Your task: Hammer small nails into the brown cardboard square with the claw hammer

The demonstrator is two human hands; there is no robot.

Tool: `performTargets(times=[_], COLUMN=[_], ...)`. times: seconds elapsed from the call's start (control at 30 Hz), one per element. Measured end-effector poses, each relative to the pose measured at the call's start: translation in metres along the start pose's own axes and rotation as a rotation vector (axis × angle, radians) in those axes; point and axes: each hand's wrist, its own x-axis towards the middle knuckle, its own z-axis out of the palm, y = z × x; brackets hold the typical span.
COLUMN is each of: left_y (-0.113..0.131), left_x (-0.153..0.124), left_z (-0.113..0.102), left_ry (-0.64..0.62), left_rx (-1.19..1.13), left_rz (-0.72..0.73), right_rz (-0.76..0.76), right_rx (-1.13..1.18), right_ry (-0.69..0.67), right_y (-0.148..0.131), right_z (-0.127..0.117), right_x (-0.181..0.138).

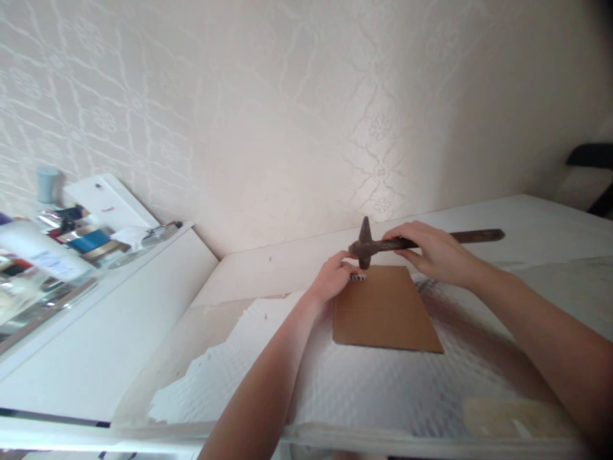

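Head view gives me a brown cardboard sheet [383, 313] on a white tabletop [507, 220]. At the cardboard's far edge I see a dark hammer [366, 248], its handle pinched between the right hand's [433, 252] thumb and fingers. By the cardboard's far left corner, the left hand [331, 278] bends its fingers beside a small pale toothed piece [357, 277]; I cannot tell whether they grip it. Well left of the cardboard lies a white box [110, 201].

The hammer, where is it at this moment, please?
In the head view, right of centre, the hammer is held in the right hand, its head close to the left hand, near the far edge of the brown cardboard.
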Motion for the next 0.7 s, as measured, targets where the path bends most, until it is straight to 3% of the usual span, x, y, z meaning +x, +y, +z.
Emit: performTargets(times=[0.17, 0.43, 0.6, 0.7], left_y=[0.0001, -0.0015, -0.0024, -0.0047], left_x=[0.0008, 0.0029, 0.0033, 0.0047], left_z=[-0.0001, 0.0002, 0.0001, 0.0001], left_ry=[0.010, 0.012, 0.011, 0.019], left_rx=[0.011, 0.017, 0.015, 0.020], left_rz=[-0.026, -0.036, -0.011, -0.016], right_rz=[0.019, 0.031, 0.007, 0.023], right_rx=[-0.009, 0.019, 0.016, 0.019], right_ry=[-0.081, -0.098, -0.019, -0.079], right_y=[-0.0002, -0.0026, -0.0043, -0.0043], right_z=[-0.0005, -0.0032, -0.0048, -0.0038], right_x=[-0.0008, 0.0003, 0.0013, 0.0011])
